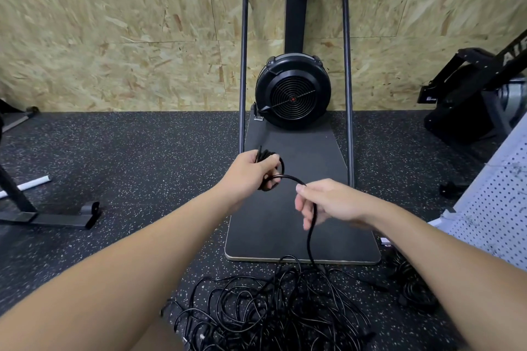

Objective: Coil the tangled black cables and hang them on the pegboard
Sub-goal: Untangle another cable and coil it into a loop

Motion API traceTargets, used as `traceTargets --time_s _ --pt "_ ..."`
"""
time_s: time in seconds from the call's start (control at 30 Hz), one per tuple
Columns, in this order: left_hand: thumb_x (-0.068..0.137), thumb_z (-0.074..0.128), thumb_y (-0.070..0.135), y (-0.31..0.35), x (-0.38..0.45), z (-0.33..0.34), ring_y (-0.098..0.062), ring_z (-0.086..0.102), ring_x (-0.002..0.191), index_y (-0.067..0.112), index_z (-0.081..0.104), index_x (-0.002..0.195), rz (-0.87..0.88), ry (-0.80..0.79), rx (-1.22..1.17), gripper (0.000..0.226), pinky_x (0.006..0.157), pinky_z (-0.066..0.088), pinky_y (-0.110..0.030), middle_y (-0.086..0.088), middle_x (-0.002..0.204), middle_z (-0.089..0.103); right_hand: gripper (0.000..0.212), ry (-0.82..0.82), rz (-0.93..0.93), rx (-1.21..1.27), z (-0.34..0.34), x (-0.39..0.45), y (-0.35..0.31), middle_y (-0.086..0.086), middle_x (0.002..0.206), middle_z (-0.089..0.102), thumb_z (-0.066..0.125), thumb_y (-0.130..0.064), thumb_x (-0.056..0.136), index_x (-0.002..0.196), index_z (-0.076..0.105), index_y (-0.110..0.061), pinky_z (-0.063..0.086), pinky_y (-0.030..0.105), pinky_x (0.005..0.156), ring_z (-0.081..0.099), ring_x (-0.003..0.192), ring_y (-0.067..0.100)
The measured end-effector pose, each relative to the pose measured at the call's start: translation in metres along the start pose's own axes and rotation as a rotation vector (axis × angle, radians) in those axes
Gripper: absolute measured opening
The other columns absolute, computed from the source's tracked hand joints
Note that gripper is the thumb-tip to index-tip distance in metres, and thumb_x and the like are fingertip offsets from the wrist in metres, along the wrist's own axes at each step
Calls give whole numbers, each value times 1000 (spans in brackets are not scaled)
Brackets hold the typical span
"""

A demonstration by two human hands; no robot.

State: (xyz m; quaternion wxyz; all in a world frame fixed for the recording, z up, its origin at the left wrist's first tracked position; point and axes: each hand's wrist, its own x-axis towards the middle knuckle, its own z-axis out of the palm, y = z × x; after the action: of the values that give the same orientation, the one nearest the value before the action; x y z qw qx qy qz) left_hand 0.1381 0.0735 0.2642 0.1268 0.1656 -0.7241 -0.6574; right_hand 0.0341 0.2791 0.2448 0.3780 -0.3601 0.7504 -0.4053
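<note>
My left hand grips a small coil of black cable, its loops showing past my fingers. From the coil a single strand arcs right, passes through my right hand, whose fingers curl loosely round it, and drops to the floor. There it joins a tangled heap of black cables spread at the bottom centre. A white pegboard leans at the right edge, part of it out of frame.
A black fan-wheel exercise machine with a tubular frame and a dark base board stands ahead against the chipboard wall. Another coiled cable bundle lies by the pegboard. Black equipment sits at the right and left.
</note>
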Motion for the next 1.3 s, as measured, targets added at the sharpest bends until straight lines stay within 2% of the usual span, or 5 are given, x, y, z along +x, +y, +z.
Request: traceTargets --time_s 0.17,0.43,0.6,1.0,1.3 --pt "99 79 45 -5 1 1 -15 49 64 15 71 92 -35 -197 8 32 60 39 -22 -2 77 58 46 203 -113 13 -5 6 -11 -1 59 37 48 -41 116 83 58 -10 63 46 67 41 58 25" --pt "107 70 29 -5 4 1 -17 45 62 20 59 79 -58 -154 -156 32 66 41 -27 -5 74 54 38 255 -3 -272 -18 9 19 -20 74 69 76 -62 95 101 73 -24 45 20 65 57 62 -3" --pt "109 67 27 -3 11 -10 -19 49 63 13 60 91 -66 -18 -289 24 67 48 -29 -6 76 59 7 11 94 -700 -21 21 69 -15 100 74 69 -42 103 104 68 -34 53 31 85 69 96 13" --pt "114 59 18 -5 11 -11 -30 79 105 2 63 116 -69 -31 -341 17 98 60 -41 -18 115 80 34 285 -307 -1400 7 20 -14 0 101 71 45 -47 115 96 63 -24 55 43 76 70 95 34" --pt "109 65 28 -1 -7 9 -29 64 71 3 66 87 14 -218 76 33 67 54 -32 -22 77 65 29 396 -492 -543 9 1 -29 -18 86 72 79 -38 101 108 52 -30 55 33 74 66 76 6"
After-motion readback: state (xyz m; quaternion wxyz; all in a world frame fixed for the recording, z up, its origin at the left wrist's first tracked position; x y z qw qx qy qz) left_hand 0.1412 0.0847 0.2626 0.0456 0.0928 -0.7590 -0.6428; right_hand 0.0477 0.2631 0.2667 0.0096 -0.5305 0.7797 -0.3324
